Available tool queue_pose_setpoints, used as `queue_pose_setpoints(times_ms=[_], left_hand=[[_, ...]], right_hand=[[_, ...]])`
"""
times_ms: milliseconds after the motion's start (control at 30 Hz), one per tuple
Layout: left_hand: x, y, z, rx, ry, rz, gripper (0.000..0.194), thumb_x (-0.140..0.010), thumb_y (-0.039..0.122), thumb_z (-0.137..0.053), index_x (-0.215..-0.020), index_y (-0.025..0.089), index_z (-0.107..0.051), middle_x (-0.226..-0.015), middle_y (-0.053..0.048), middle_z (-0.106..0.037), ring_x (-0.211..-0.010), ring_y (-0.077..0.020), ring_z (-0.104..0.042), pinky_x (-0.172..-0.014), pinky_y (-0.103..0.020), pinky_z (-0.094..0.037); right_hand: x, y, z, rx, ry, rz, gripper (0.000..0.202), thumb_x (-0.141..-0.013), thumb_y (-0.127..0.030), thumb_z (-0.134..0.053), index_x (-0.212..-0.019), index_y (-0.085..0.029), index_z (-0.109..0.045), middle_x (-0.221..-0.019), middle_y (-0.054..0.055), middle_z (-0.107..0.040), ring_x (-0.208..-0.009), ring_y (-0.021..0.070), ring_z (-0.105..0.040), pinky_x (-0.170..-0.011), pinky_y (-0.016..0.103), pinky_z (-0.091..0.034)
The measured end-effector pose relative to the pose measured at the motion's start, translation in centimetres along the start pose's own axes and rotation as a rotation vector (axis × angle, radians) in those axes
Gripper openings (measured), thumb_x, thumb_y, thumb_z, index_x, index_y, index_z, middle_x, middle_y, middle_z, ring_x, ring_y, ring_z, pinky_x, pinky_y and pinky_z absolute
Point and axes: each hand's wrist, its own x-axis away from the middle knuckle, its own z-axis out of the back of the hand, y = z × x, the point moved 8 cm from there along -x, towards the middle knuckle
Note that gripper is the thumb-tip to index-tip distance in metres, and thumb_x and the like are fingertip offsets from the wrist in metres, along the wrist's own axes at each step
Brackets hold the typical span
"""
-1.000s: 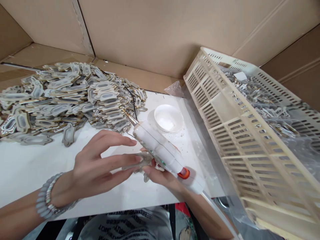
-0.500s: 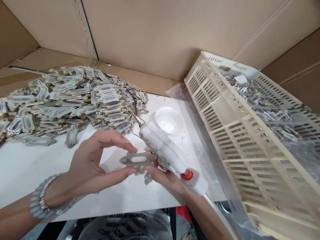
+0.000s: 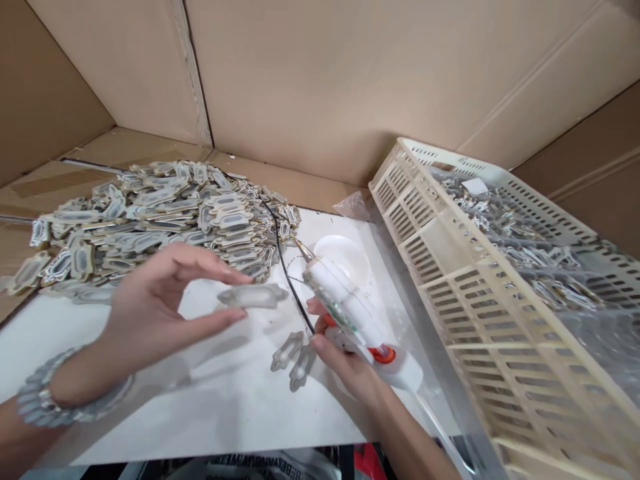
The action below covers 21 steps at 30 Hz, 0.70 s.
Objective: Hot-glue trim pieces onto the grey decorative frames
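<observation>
My left hand [image 3: 165, 307] pinches a small greyish ornamental frame piece [image 3: 255, 296] by its left end, between thumb and fingertips, above the white table. In my right hand [image 3: 345, 353] is a white hot glue gun [image 3: 345, 293] with an orange trigger; its metal tip points up and left. A black cord [image 3: 285, 267] runs from the pile to my right fingertips, which seem to pinch its end. Two loose frame pieces [image 3: 295, 360] lie on the table just left of that hand. A large pile of similar frame pieces [image 3: 165, 213] stands behind my left hand.
A white bowl [image 3: 343, 250] sits behind the glue gun. On the right stands a cream plastic crate [image 3: 450, 293] holding bagged metal pieces [image 3: 510, 227]. Cardboard walls [image 3: 300, 87] enclose the back and sides. The gun's pale cable [image 3: 443, 427] trails toward the front edge.
My left hand has moved left with the frame piece, away from my right hand. Two pieces now lie on the table below. The black cord now reaches my right fingertips.
</observation>
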Motion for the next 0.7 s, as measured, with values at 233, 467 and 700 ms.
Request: queue_pose_setpoints(times_ms=[233, 467, 700], left_hand=[[-3.9, -4.4, 10.4, -0.412, 0.365, 0.296, 0.07, -0.053, 0.064, -0.089, -0.099, 0.02, -0.062, -0.094, -0.002, -0.073, -0.103, -0.0314, -0.072, -0.094, -0.061, -0.059], [-5.0, -8.6, 13.8, -0.463, 0.254, 0.433, 0.083, -0.049, 0.074, -0.085, -0.105, 0.018, -0.059, -0.097, -0.006, -0.074, -0.11, -0.0345, -0.069, -0.103, -0.066, -0.05], [-5.3, -9.2, 12.3, -0.554, 0.164, 0.405, 0.07, -0.064, 0.068, -0.081, -0.107, 0.017, -0.06, -0.105, -0.004, -0.074, -0.108, -0.0296, -0.069, -0.103, -0.054, -0.052]], right_hand=[[0.0, 0.7, 0.9, -0.07, 0.076, 0.072, 0.028, -0.086, -0.05, -0.065, -0.076, -0.024, -0.065, -0.064, 0.0, -0.062, -0.056, 0.0166, -0.061, -0.054, 0.028, -0.054], [0.3, 1.4, 1.3, -0.072, 0.113, 0.158, 0.031, -0.092, -0.049, -0.061, -0.11, -0.026, -0.072, -0.065, -0.001, -0.059, -0.055, 0.0146, -0.058, -0.054, 0.028, -0.052], [0.2, 1.3, 0.9, -0.078, 0.086, 0.139, 0.034, -0.091, -0.052, -0.061, -0.108, -0.025, -0.074, -0.065, -0.001, -0.058, -0.055, 0.015, -0.058, -0.054, 0.029, -0.051]])
